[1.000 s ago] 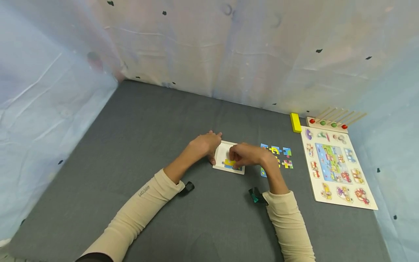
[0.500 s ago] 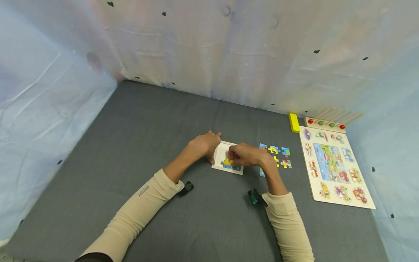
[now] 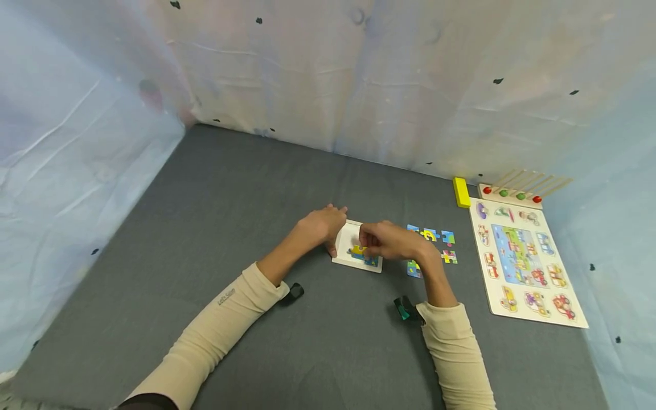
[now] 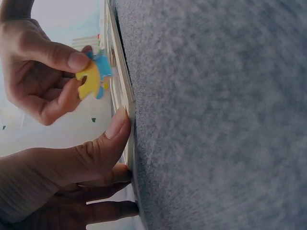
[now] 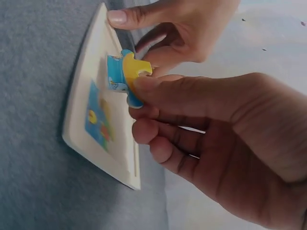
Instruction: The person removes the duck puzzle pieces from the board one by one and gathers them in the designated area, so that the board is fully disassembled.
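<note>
My left hand (image 3: 324, 226) grips the left side of a small pale wooden puzzle tray (image 3: 349, 232), thumb at the near corner and fingers toward the far side. Between thumb and fingers, my right hand (image 3: 392, 240) pinches a yellow-and-blue jigsaw piece (image 5: 128, 72). In the right wrist view that piece is tilted and held just above the tray. Another jigsaw piece (image 5: 96, 115), blue with a yellow spot, lies in the tray's near right corner. The left wrist view shows the held piece (image 4: 93, 76) apart from the tray's edge.
Several loose jigsaw pieces (image 3: 430, 235) lie right of the tray, partly hidden by my right hand. Farther right are a large picture board (image 3: 523, 310), a yellow block (image 3: 461, 192) and a peg stand (image 3: 512, 196) with red and green beads. A wrinkled sheet (image 3: 307, 74) hangs behind the grey table.
The held jigsaw piece has tilted a little in my right hand and shifted slightly, staying over the tray. My right wrist has moved slightly rightward. The left hand keeps its place.
</note>
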Action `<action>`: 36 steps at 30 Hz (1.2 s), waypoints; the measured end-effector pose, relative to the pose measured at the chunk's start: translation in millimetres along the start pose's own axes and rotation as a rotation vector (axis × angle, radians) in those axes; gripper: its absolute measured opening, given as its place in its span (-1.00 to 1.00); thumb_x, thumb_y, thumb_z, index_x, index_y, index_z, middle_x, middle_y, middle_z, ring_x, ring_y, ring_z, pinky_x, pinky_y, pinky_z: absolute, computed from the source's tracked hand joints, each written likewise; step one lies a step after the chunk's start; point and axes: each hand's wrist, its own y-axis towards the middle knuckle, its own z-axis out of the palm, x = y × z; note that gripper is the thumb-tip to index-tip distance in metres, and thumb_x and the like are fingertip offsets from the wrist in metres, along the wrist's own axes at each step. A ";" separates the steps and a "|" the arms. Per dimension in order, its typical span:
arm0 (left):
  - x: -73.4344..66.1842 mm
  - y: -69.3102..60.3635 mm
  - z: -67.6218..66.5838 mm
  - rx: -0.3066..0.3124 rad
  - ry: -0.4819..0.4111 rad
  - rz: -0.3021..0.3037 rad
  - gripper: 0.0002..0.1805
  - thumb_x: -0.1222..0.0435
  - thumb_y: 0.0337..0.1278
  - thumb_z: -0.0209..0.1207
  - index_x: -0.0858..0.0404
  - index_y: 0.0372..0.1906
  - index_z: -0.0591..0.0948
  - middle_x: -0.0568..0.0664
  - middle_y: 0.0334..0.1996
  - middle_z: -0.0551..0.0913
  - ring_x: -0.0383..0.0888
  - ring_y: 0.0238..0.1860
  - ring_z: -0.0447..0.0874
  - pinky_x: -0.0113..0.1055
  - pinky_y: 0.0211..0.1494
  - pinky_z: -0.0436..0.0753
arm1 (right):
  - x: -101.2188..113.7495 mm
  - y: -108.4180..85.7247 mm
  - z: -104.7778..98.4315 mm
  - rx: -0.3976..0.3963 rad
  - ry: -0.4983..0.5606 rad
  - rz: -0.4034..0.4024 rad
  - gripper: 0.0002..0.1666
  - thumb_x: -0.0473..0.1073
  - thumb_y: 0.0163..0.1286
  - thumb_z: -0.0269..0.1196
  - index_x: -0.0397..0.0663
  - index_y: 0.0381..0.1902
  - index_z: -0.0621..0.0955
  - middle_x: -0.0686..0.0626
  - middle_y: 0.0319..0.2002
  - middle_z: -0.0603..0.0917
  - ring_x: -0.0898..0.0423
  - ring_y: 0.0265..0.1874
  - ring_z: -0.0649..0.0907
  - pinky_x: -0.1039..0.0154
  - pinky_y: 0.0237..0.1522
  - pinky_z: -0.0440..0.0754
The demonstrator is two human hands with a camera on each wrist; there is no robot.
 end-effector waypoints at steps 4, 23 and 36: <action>1.3 -0.2 0.6 0.009 0.023 -0.001 0.10 0.07 -0.04 0.61 0.29 0.59 0.32 0.11 0.69 0.13 0.19 0.69 0.10 0.13 0.59 0.42 | 0.4 -13.5 -3.2 -0.060 0.016 0.018 -0.90 -0.31 0.42 0.36 -0.12 -0.23 0.61 0.02 -0.38 0.65 0.22 -0.43 0.54 0.32 -0.33 0.55; 1.7 0.6 1.5 0.016 -0.003 -0.001 0.16 0.08 -0.08 0.62 0.30 0.62 0.26 0.11 0.71 0.06 0.20 0.71 0.01 0.17 0.62 0.35 | -50.0 -139.7 -7.6 -0.131 0.022 0.251 -0.97 -0.36 0.47 0.29 -0.19 -0.19 0.61 0.03 -0.33 0.67 0.32 -0.40 0.53 0.36 -0.34 0.54; 2.5 1.6 1.6 0.013 0.003 0.008 0.13 0.07 -0.08 0.62 0.32 0.60 0.30 0.11 0.71 0.07 0.20 0.71 0.03 0.15 0.62 0.38 | -57.9 -135.8 5.8 -0.138 -0.016 0.303 -0.91 -0.30 0.44 0.35 -0.13 -0.19 0.60 0.01 -0.31 0.69 0.26 -0.36 0.56 0.31 -0.32 0.54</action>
